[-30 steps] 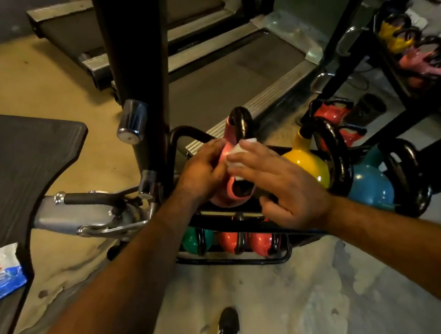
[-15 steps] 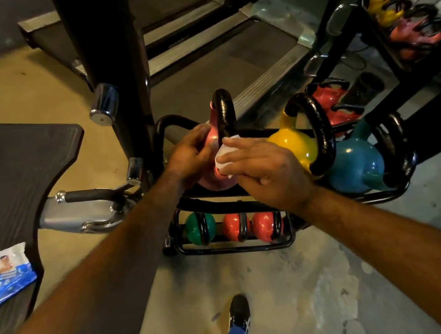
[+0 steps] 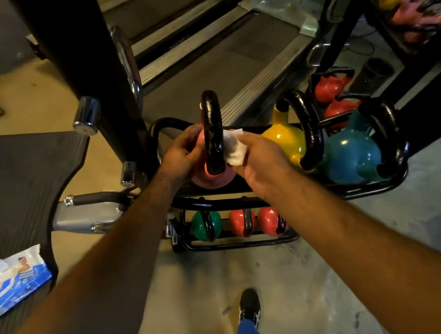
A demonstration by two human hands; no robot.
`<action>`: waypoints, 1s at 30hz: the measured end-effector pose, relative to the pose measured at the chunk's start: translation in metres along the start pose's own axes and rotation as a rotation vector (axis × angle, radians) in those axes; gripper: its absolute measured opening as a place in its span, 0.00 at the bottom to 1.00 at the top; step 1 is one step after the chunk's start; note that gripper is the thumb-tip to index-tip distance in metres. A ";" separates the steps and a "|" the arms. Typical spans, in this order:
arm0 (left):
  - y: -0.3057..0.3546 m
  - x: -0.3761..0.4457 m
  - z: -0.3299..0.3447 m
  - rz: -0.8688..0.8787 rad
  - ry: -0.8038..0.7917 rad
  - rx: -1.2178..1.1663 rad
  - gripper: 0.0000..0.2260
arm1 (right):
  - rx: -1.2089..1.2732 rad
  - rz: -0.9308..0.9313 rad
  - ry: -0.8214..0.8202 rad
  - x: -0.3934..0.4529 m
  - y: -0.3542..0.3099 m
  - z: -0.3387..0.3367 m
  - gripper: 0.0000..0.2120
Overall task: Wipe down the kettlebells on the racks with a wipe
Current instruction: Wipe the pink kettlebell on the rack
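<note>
In the middle of the frame a pink kettlebell (image 3: 212,177) sits on the top shelf of a black rack (image 3: 368,189). Its black handle (image 3: 212,131) stands straight up. The left hand (image 3: 181,158) is on the left side of the pink kettlebell, with its fingers (image 3: 192,135) curled round the ball part, holding it. The right hand (image 3: 260,158) is just to the right of the handle. Its fingers pinch a white wipe (image 3: 235,146), and the wipe is pressed against the right side of the black handle.

Next to the pink one, to the right, sits a yellow kettlebell (image 3: 284,140). Further right is a blue kettlebell (image 3: 351,156). Both have black handles and both are on the same top shelf.

On the low shelf, below the hands, there is a small green kettlebell (image 3: 200,225) and two small red kettlebells (image 3: 251,221) side by side.

In the lower left of the frame a blue and white pack of wipes (image 3: 7,281) lies on a dark surface (image 3: 13,180). In the upper right, more kettlebells sit on another rack (image 3: 396,17), but they are blurry. A treadmill (image 3: 216,55) is at the top middle. At the bottom middle a black shoe (image 3: 249,307) stands on the floor (image 3: 336,249).
</note>
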State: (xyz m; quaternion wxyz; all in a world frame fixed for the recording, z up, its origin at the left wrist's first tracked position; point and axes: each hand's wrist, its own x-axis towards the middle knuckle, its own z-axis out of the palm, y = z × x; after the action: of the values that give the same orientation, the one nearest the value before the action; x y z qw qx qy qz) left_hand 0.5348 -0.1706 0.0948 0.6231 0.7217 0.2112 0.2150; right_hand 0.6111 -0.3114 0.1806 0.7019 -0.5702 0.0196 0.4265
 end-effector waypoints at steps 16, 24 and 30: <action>0.003 0.001 0.003 0.049 0.004 -0.001 0.12 | -0.438 0.245 -0.534 -0.001 -0.042 -0.006 0.54; 0.002 -0.002 0.003 0.055 -0.007 -0.062 0.15 | -0.372 0.251 -0.525 0.015 -0.041 0.007 0.46; 0.003 0.000 0.000 0.055 -0.006 0.014 0.21 | -0.539 0.378 -0.532 0.023 -0.066 0.013 0.54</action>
State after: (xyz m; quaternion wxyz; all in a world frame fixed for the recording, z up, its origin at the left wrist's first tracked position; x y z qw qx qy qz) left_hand 0.5354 -0.1712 0.0980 0.6125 0.7323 0.1908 0.2285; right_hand 0.6604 -0.2865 0.2255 0.4178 -0.5896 -0.1702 0.6700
